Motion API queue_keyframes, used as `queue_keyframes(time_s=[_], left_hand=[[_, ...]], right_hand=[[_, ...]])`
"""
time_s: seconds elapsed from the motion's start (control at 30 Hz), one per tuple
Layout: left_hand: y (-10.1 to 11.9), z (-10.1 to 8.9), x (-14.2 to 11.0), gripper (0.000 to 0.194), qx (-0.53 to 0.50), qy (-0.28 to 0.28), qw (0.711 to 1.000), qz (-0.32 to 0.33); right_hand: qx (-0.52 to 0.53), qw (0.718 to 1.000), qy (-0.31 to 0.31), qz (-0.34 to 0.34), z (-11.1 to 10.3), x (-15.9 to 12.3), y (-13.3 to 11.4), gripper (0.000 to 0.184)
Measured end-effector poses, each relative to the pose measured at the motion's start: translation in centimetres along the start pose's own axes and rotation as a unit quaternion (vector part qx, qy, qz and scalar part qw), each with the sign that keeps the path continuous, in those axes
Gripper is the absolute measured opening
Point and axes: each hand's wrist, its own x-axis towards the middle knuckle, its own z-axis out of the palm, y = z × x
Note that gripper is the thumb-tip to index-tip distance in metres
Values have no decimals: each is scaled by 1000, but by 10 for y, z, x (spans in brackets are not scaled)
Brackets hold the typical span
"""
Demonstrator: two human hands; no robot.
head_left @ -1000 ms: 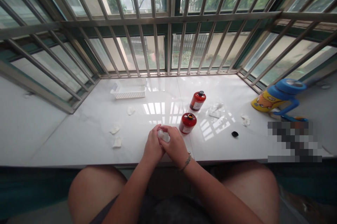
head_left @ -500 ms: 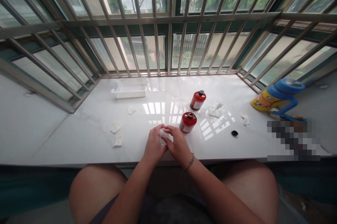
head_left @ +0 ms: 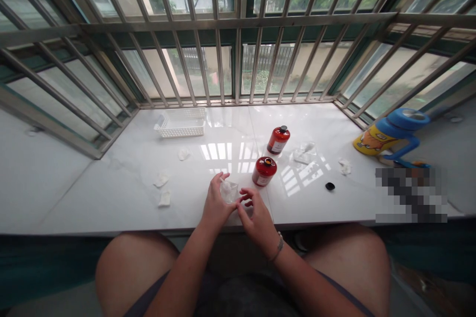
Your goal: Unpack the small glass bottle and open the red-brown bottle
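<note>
A small clear packet (head_left: pixel 228 190) is pinched in the left hand (head_left: pixel 217 204), its near edge touched by the half-curled right hand (head_left: pixel 256 213), near the open red bottle (head_left: pixel 264 171).

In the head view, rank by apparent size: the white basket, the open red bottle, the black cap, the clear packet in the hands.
1. white basket
2. open red bottle
3. clear packet, partly hidden by the left hand, so unsure
4. black cap

Hands no longer clasped: right hand (head_left: pixel 256 213) has drawn back toward the sill edge, fingers loose. Left hand (head_left: pixel 217 203) now alone holds the clear wrapper (head_left: pixel 228 191), lifted slightly.
</note>
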Motion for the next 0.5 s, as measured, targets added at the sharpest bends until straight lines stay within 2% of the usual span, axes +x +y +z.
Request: queue_keyframes(time_s=[0.17, 0.37, 0.5], left_hand=[[2, -1, 0, 73, 4, 6, 1000, -21], [1, 1, -1, 80, -11, 7, 1000, -13], [0, 1, -2, 66, -4, 14, 999, -32]], right_hand=[[3, 1000, -5, 2, 1, 2, -1, 38], [4, 1000, -5, 1, 0, 2, -3, 40], [-18, 1000, 2, -14, 1, 8, -7, 42]])
